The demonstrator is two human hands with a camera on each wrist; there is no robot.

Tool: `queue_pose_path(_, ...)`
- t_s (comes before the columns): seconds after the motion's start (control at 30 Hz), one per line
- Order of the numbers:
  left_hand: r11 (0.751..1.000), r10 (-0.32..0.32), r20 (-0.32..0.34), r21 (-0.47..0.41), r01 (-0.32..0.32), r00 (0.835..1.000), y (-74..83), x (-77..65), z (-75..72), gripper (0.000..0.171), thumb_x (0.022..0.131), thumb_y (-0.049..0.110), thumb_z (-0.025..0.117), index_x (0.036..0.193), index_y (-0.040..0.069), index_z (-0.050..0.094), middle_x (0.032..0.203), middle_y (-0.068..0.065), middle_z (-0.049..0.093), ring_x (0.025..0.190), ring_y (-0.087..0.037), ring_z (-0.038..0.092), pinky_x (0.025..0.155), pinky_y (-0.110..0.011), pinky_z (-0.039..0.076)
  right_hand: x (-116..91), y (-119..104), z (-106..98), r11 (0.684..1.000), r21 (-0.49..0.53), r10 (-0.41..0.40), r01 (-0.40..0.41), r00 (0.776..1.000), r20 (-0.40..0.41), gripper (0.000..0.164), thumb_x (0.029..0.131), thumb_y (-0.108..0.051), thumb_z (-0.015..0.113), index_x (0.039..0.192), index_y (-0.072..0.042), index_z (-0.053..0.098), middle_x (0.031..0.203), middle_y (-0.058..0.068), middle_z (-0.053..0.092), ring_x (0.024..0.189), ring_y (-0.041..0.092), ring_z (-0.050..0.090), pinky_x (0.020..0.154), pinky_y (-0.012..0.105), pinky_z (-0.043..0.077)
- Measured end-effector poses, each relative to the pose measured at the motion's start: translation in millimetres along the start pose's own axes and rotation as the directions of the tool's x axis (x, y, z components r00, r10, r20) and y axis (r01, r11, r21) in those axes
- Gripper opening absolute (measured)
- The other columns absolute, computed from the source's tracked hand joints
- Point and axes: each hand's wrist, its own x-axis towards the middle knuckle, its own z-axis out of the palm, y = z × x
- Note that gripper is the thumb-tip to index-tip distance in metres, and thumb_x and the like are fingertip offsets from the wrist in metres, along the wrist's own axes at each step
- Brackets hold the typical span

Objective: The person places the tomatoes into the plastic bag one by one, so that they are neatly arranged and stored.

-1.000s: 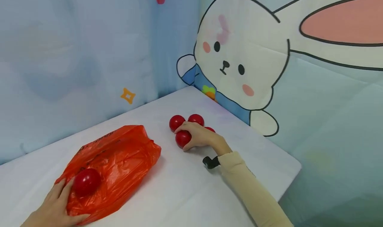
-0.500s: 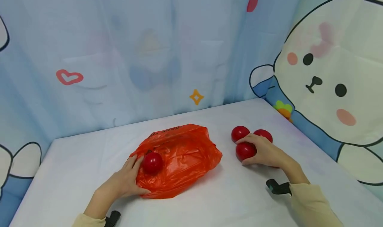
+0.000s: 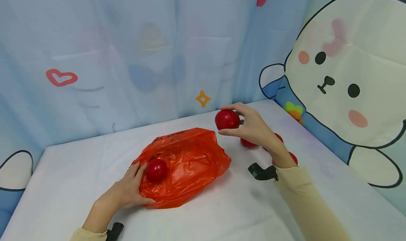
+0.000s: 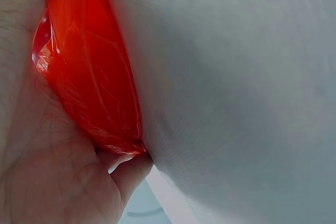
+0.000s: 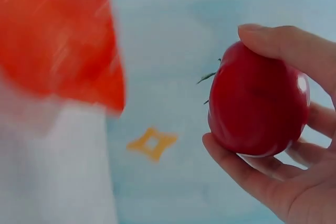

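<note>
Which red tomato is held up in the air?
The tomato gripped in the right hand; of the others, one is at the orange-red bag by the left hand, and three lie partly hidden on the table.

A white-covered table [image 3: 206, 221] meets a pale blue hanging [image 3: 127, 25] printed with 1 red heart outline [image 3: 62, 74] and 1 orange star [image 3: 198, 98]; a cartoon rabbit [image 3: 336, 71] fills the right.

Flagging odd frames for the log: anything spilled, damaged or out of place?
Nothing stands out. The tomato in the right hand shows no split, the three partly hidden tomatoes sit on the table, and no spill is visible. The orange bag by the left hand is crumpled, but no tear shows.
</note>
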Motion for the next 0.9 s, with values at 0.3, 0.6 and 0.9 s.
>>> queue_pose_path(0.3, 0.999, 0.033, -0.008, -0.01, -0.033, 0.999, 6.3, 1.4, 2.1, 0.121, 0.075, 0.05, 0.09, 0.161, -0.005, 0.026, 0.165, -0.032, 0.024, 0.151, -0.052, 0.026, 0.101, -0.071, 0.047, 24.0, -30.5, 25.1, 0.995, 0.09, -0.058, 0.052, 0.996, 0.064, 0.067, 0.081, -0.012, 0.091, 0.141, -0.008, 0.061, 0.141, 0.013, 0.057, 0.121, 0.033, 0.057, 0.089, 0.049, 0.061)
queue_pose_path(0.6, 0.999, 0.044, -0.001, -0.008, -0.044, 0.999, 12.4, 6.9, 4.2, 0.119, 0.077, 0.049, 0.09, 0.162, -0.004, 0.026, 0.165, -0.03, 0.024, 0.152, -0.048, 0.026, 0.102, -0.071, 0.047, 54.6, -61.9, 50.1, 0.988, 0.112, -0.128, 0.11, 0.978, 0.165, 0.064, 0.083, -0.016, 0.089, 0.14, -0.01, 0.063, 0.136, 0.008, 0.061, 0.12, 0.029, 0.057, 0.087, 0.044, 0.062)
queue_pose_path(0.9, 1.0, -0.012, 0.005, -0.015, 0.012, 1.0, 3.6, -4.1, 3.3, 0.12, 0.076, 0.05, 0.09, 0.163, -0.003, 0.026, 0.166, -0.031, 0.022, 0.151, -0.05, 0.026, 0.104, -0.071, 0.045, 64.8, -63.1, 97.8, 0.991, 0.055, -0.131, 0.119, 0.917, 0.377, 0.059, 0.084, -0.01, 0.088, 0.138, -0.005, 0.064, 0.137, 0.014, 0.06, 0.124, 0.033, 0.058, 0.095, 0.039, 0.06)
